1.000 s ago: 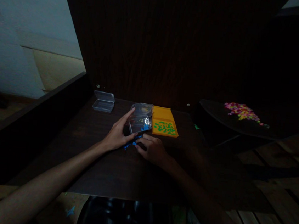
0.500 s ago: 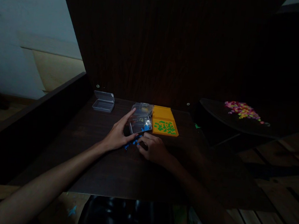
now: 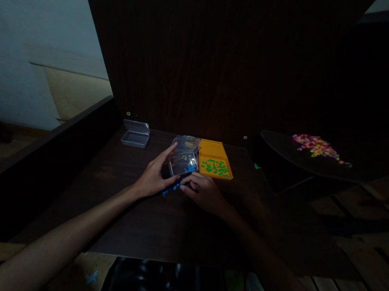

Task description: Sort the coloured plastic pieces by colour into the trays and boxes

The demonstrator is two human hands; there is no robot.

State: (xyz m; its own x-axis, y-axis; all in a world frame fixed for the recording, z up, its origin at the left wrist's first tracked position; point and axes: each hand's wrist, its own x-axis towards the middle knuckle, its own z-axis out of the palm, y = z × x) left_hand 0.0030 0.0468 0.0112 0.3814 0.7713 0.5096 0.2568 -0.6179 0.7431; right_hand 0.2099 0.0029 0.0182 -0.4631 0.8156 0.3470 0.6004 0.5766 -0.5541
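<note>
It's pretty dark here, but both forearms reach out over the dark wooden table [image 3: 131,222]. The left hand [image 3: 152,180] lies flat and spread, with its fingers stretched along the left side of a small clear plastic box [image 3: 183,163] and its thumb down by a scatter of tiny blue pieces [image 3: 173,187] on the tabletop. The right hand [image 3: 206,194] is just right of that scatter, fingers curled in together, with the tips at the blue bits. Honestly can't tell if it's got one pinched.

The clear box sits just behind the blue pieces, with its lid open and a few blue bits inside. Right next to it on the right is an orange plastic case [image 3: 212,147], open, with green pieces [image 3: 215,167] in it. Further back left there's a second clear plastic box [image 3: 135,134], well apart. Far right is a pile of pink and yellow pieces [image 3: 314,145].
</note>
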